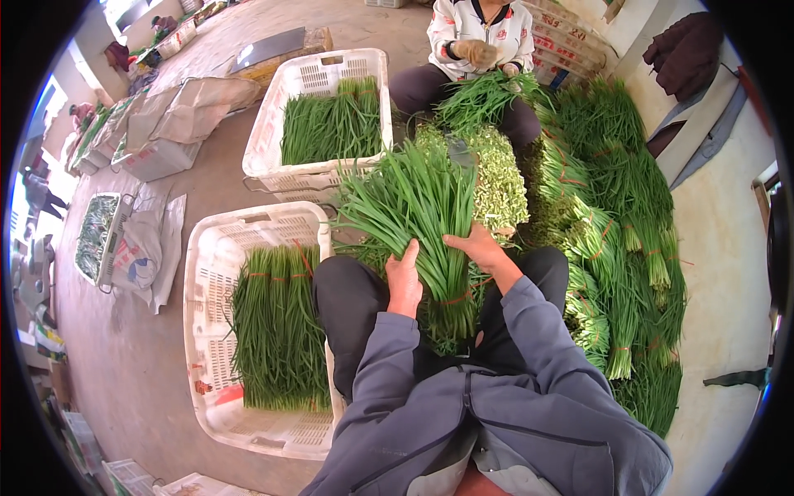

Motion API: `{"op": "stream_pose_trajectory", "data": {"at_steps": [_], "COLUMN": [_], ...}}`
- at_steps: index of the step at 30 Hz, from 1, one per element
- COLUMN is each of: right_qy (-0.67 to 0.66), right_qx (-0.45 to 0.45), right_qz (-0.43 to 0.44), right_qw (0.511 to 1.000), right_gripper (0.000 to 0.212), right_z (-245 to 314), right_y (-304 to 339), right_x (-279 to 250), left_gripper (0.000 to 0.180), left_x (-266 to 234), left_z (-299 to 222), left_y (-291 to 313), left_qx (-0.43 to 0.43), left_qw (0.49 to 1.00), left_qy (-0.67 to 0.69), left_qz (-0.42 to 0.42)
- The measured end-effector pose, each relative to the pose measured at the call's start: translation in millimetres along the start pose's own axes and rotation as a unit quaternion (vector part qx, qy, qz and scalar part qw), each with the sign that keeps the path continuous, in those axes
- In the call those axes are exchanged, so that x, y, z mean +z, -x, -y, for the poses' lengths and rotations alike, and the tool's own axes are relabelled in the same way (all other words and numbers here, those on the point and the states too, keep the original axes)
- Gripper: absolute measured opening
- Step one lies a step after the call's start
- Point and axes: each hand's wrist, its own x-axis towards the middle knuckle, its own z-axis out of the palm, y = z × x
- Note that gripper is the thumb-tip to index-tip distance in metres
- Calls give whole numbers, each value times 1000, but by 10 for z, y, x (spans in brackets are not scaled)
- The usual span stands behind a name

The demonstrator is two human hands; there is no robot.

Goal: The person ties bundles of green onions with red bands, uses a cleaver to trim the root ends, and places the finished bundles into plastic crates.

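Note:
A large bunch of garlic chives (418,194) stands above my lap, its long green leaves fanning out away from me. My left hand (404,279) grips it on the left side, thumb up. From the right, my right hand (486,250) closes on the same bunch, its thumb laid across the leaves. A red tie (453,301) goes round the bunch lower down, near my legs. Just beyond the leaves lies a heap of cut pale stalks (499,178).
At my left is a white plastic crate (198,306) with tied bundles; another crate (256,149) stands beyond it. Stacked chive bundles (608,240) line the wall at right. Across from me sits a person in gloves (475,54) with chives on their lap.

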Motion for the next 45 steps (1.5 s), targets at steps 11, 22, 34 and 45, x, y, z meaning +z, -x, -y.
{"op": "stream_pose_trajectory", "data": {"at_steps": [11, 22, 34, 45], "right_qy": [442, 39, 267, 443], "right_qx": [-427, -78, -34, -378], "right_qz": [-7, 88, 29, -84], "right_qw": [789, 992, 963, 809], "right_gripper": [20, 16, 79, 16], "right_z": [747, 800, 155, 52], "right_y": [-53, -224, 415, 667], "right_x": [865, 820, -693, 411], "left_gripper": [27, 26, 31, 34], "left_x": [-21, -119, -235, -165], "left_z": [48, 107, -102, -156], "left_y": [4, -24, -329, -299], "left_qx": [5, 40, -86, -73], "left_qw": [999, 993, 988, 985], "left_qy": [-40, -106, 127, 150], "left_qz": [13, 35, 9, -37]}}
